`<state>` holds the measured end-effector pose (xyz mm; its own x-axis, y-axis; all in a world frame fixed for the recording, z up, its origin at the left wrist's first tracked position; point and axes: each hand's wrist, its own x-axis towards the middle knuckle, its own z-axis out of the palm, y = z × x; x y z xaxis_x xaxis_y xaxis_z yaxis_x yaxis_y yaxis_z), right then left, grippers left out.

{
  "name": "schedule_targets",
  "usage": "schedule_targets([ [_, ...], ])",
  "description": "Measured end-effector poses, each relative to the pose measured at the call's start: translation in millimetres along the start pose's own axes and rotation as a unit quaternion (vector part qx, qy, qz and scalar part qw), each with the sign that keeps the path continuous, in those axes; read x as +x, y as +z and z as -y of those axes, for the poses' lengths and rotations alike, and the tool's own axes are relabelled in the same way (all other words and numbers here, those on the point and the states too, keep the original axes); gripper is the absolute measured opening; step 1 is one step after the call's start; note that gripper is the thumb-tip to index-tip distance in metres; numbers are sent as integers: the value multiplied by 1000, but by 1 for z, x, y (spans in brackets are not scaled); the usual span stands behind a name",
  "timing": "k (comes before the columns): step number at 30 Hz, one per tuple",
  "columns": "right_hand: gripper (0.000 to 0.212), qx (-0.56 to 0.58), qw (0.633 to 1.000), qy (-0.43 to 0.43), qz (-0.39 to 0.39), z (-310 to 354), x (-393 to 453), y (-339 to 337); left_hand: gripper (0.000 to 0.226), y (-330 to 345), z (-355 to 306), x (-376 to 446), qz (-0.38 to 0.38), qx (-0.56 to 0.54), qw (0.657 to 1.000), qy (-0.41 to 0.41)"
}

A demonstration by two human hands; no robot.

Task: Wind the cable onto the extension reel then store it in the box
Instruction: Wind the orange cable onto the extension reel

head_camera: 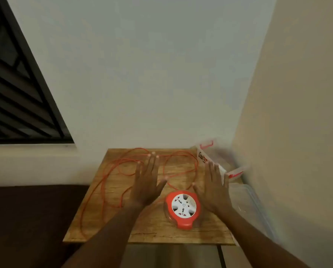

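Cable [111, 182] thin, orange, limp; strewn in loose loops across left and far parts of desk [156, 232], one run trailing to reel [183, 208]. Likely to snag or kink if hauled. Reel near front edge, between both hands: hard plastic, probably light, best held by orange rim. Left hand [146, 187] and right hand [215, 192] flat, fingers spread, each grip released, holding nothing. Clear box [246, 198] at right, blurred.
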<state>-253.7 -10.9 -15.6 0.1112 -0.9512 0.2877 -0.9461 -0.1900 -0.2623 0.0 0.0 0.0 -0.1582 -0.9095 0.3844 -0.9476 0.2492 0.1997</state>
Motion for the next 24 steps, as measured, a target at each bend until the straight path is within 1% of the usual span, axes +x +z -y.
schedule_targets([
  [1,87,8,999,23,32,-1,-8,11,84,11,-1,-6,28,-12,999,-16],
  [4,89,14,992,56,108,-8,-31,50,83,47,-1,-22,88,-55,993,-51],
  [6,91,40,986,80,142,-10,-39,67,79,65,-3,-29,119,-81,987,-73],
  [8,94,68,979,85,170,-10,-40,76,73,77,-3,-35,128,-72,987,-72],
  [10,96,83,975,84,190,-10,-43,86,62,88,-6,-44,131,-74,986,-76],
  [14,99,112,963,103,221,-9,-36,95,42,104,-7,-57,184,-164,957,-156],
  [16,100,140,955,117,236,-8,-33,95,37,108,-9,-57,180,-183,946,-198],
  [19,100,171,943,135,251,-6,-30,99,39,117,-15,-49,159,-223,928,-253],
  [22,105,187,936,163,251,-2,-24,101,33,125,-24,-42,135,-277,897,-317],
  [24,108,196,936,164,243,3,-20,101,28,126,-23,-35,131,-313,874,-349],
])
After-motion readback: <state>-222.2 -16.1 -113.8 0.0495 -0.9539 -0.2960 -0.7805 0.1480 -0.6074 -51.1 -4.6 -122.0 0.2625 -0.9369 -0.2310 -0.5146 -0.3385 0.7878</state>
